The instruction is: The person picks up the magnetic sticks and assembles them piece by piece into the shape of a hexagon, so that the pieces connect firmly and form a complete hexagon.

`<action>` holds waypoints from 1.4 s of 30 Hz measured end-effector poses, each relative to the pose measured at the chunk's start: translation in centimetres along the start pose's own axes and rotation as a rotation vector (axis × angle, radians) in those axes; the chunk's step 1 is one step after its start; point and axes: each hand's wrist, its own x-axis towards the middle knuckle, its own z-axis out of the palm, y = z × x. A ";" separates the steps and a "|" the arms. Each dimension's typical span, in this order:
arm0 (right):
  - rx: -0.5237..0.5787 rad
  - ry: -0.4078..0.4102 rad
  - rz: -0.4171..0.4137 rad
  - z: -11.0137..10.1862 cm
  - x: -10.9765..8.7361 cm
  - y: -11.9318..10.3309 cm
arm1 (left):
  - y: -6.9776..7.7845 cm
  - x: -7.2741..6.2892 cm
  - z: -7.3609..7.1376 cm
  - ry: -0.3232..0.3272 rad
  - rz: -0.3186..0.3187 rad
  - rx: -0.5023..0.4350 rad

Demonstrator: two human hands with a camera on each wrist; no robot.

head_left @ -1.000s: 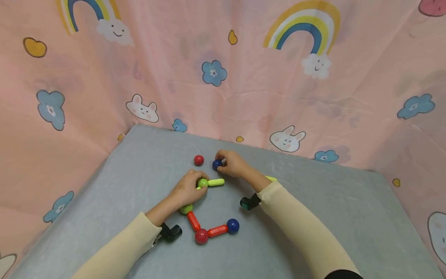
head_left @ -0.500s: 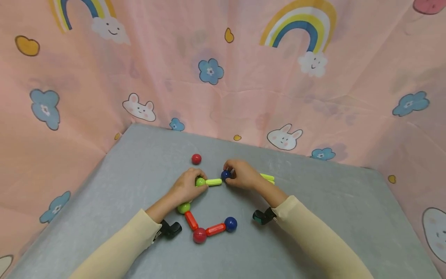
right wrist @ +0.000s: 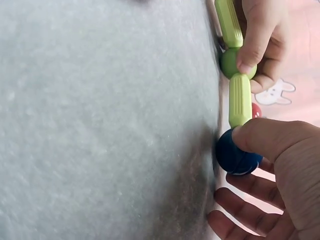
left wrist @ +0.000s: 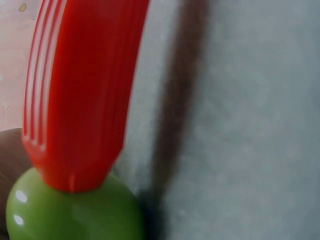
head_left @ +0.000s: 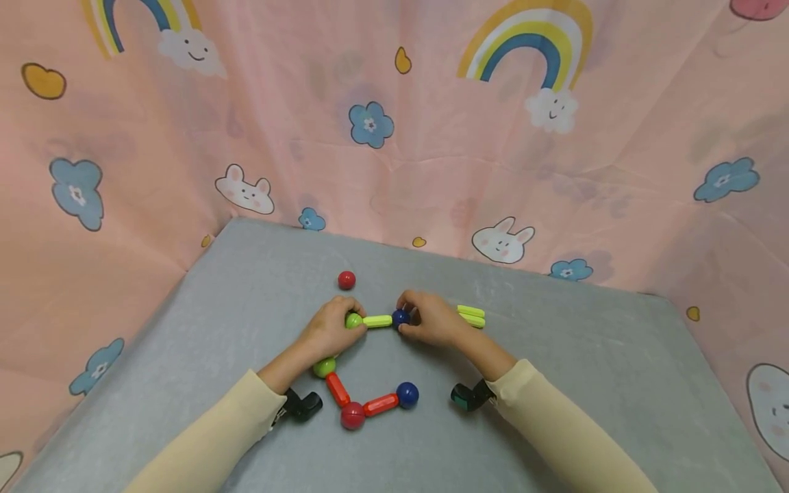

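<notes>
The left hand (head_left: 327,332) pinches the far green ball (head_left: 353,320) between thumb and fingers; the right hand (head_left: 434,322) pinches the far blue ball (head_left: 401,318), its thumb on the ball and its lower fingers spread apart; a middle yellow rod (head_left: 378,321) lies between the two balls, touching both; a second yellow rod (right wrist: 228,22) runs from the far green ball alongside the left hand.

Near the left wrist sits the near green ball (head_left: 324,368); from it a first red rod (head_left: 337,389) leads to the near red ball (head_left: 353,415); a second red rod (head_left: 381,405) joins that to the near blue ball (head_left: 407,395).

Beyond the left hand, a loose red ball (head_left: 346,280) rests on the grey table (head_left: 592,370); two loose yellow rods (head_left: 471,320) lie side by side past the right hand; a pink printed curtain (head_left: 296,89) stands behind.
</notes>
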 end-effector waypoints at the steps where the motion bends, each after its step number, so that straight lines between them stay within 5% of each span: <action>1: 0.002 -0.001 0.003 0.0 -0.1 0.0 | 0.0 0.0 0.0 0.001 0.002 0.000; 20: -0.006 0.012 0.002 -0.5 -2.4 -0.2 | 0.0 0.0 0.0 -0.013 0.025 0.047; 26: -0.017 0.065 0.005 -1.1 -3.7 0.4 | 0.3 0.1 -0.2 -0.042 0.030 0.082; 32: -0.048 0.133 -0.013 -1.9 -5.5 1.6 | 0.7 0.4 -0.7 -0.068 0.105 0.096; 37: -0.108 0.186 0.039 -2.6 -6.9 2.6 | 0.8 0.8 -0.9 -0.094 0.159 0.119; 42: -0.154 0.222 0.096 -3.5 -7.9 3.1 | 0.9 0.9 -0.9 -0.105 0.147 0.138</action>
